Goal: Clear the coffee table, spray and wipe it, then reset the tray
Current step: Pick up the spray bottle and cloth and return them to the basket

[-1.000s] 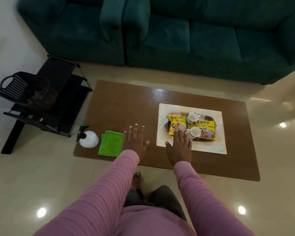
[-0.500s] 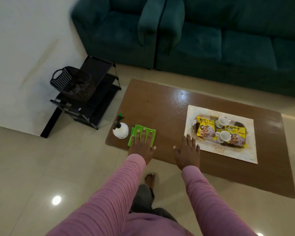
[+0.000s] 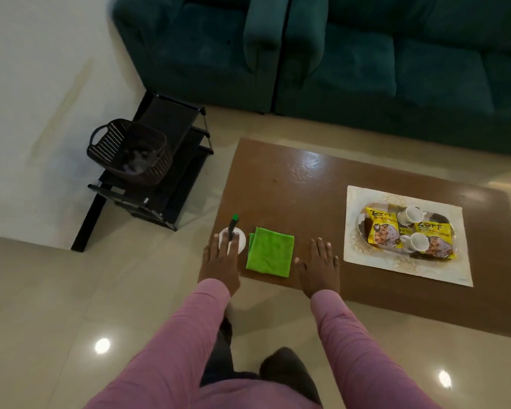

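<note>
While left hand (image 3: 220, 261) hovers, fingers straight, over spray bottle (image 3: 240, 242) | right hand (image 3: 319, 267) spread, empty | bottle likely rigid, slick, light: grip neck under trigger

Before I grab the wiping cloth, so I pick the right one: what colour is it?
Bright green; the folded cloth on the coffee table shows clearly in the head view.

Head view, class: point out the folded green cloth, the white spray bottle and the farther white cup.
folded green cloth (image 3: 270, 251), head view, centre of its top face.
white spray bottle (image 3: 240, 239), head view, right side of its round body.
farther white cup (image 3: 411, 214), head view, its open bowl.
</note>
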A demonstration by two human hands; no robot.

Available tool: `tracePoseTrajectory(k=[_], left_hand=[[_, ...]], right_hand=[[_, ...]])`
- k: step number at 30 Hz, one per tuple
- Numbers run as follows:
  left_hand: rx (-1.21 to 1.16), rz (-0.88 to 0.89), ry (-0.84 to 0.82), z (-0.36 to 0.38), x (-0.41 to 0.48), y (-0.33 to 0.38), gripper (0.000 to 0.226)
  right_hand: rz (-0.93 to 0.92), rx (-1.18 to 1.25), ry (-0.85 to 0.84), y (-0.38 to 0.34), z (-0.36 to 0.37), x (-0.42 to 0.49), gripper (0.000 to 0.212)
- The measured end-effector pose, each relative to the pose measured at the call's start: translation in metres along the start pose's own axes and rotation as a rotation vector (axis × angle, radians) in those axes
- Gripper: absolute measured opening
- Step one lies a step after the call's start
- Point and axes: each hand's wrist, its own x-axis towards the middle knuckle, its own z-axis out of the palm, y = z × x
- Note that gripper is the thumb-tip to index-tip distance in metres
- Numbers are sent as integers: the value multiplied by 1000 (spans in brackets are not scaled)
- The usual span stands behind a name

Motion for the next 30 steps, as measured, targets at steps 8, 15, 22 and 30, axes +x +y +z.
tracePoseTrajectory(k=[8, 15, 22, 30], left_hand=[[96, 9, -123, 22, 94, -79, 96], [-242, 149, -183, 66, 159, -95, 120], [-413, 160, -131, 77, 165, -74, 82], [-345, 123, -83, 75, 163, -71, 75]], right_hand=[[151, 93, -92, -35, 57, 67, 65], [386, 306, -122, -19, 135, 132, 69], [712, 637, -52, -5, 168, 155, 60], [724, 842, -227, -14, 163, 161, 43]])
